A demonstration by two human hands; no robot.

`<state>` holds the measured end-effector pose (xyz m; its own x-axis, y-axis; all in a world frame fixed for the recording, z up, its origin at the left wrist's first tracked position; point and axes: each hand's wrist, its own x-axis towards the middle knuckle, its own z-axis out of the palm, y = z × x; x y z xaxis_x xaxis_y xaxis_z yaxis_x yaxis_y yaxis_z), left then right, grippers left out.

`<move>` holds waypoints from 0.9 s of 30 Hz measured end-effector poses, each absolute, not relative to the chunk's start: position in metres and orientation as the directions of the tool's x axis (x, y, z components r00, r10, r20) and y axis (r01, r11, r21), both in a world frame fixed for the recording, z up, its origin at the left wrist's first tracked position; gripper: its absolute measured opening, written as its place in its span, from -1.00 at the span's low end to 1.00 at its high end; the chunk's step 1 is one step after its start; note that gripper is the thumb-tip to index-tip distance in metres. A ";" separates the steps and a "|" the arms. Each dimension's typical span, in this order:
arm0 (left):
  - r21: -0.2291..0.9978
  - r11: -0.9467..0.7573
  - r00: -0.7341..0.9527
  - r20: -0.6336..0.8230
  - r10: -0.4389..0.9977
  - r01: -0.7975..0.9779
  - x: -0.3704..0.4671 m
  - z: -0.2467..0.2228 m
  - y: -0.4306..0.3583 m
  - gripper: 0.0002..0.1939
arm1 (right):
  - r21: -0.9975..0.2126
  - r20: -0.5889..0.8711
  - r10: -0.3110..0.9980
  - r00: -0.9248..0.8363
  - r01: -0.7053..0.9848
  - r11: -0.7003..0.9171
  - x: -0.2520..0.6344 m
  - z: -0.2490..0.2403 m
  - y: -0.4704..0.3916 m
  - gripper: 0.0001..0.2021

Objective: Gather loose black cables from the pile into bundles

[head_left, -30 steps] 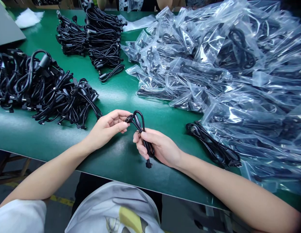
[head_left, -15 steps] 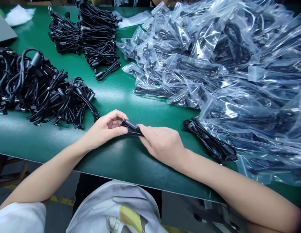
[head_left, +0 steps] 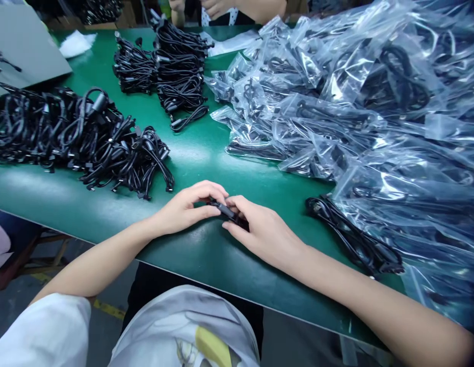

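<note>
Between my hands, low over the green table (head_left: pixel 206 168), is a folded black cable (head_left: pixel 230 212) with a thicker cylindrical part along it. My left hand (head_left: pixel 185 206) pinches its left end between thumb and fingers. Around the right end curl the thumb and fingers of my right hand (head_left: pixel 265 229); part of the cable is hidden there. Left of my hands lies a long heap of bundled black cables (head_left: pixel 118 148). To the right, a few folded black cables (head_left: pixel 351 232) lie unbagged beside the bagged ones.
A large pile of clear plastic bags with black cables (head_left: pixel 317 112) covers the right side. Stacked cable bundles (head_left: pixel 179 66) lie at the back, near a white sheet (head_left: pixel 78 43) and a pale box (head_left: pixel 26 46). Across the table a person's arms (head_left: pixel 252 7) show.
The view has shifted left, so the table things appear further right. My right hand has loosened from a closed wrap to a fingertip hold, and both hands are closer together on the cable.
</note>
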<state>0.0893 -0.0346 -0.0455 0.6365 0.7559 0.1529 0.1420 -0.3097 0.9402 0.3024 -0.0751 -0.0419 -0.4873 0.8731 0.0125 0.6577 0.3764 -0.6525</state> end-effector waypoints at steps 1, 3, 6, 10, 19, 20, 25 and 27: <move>0.920 -0.361 0.660 0.177 0.730 0.153 0.091 -0.044 -0.036 -0.89 | -0.750 -0.085 0.866 -0.494 0.603 0.271 0.302 -0.042 -0.074 -0.88; 0.863 -0.463 0.671 0.222 0.708 0.203 0.092 -0.041 -0.037 -0.82 | -0.868 -0.198 0.834 -0.516 0.487 0.095 0.303 -0.044 -0.069 -0.90; 0.672 -0.563 0.473 0.342 0.812 0.481 0.079 -0.033 -0.032 -0.71 | -0.950 -0.277 0.825 -0.492 0.268 -0.160 0.306 -0.050 -0.061 -0.79; 0.249 -0.281 0.164 0.404 0.900 0.927 0.049 -0.021 -0.022 -0.67 | -0.897 -0.428 0.822 -0.376 0.063 -0.439 0.308 -0.045 -0.058 -0.67; 0.513 -0.269 0.168 0.236 0.957 0.815 0.039 -0.019 -0.033 -0.77 | -0.872 -0.414 0.808 -0.419 -0.071 -0.484 0.306 -0.045 -0.060 -0.70; 0.601 -0.279 0.178 0.223 0.958 0.749 0.042 -0.017 -0.035 -0.78 | -0.883 -0.396 0.835 -0.381 -0.093 -0.461 0.305 -0.046 -0.059 -0.73; 0.779 -0.184 0.329 -0.029 0.944 0.599 0.061 -0.014 -0.043 -0.67 | -0.906 -0.314 0.884 -0.347 -0.167 -0.388 0.298 -0.051 -0.057 -0.86; 0.707 -0.195 0.362 -0.092 0.928 0.680 0.062 -0.022 -0.038 -0.68 | -0.927 -0.272 0.911 -0.311 -0.169 -0.335 0.299 -0.054 -0.055 -0.82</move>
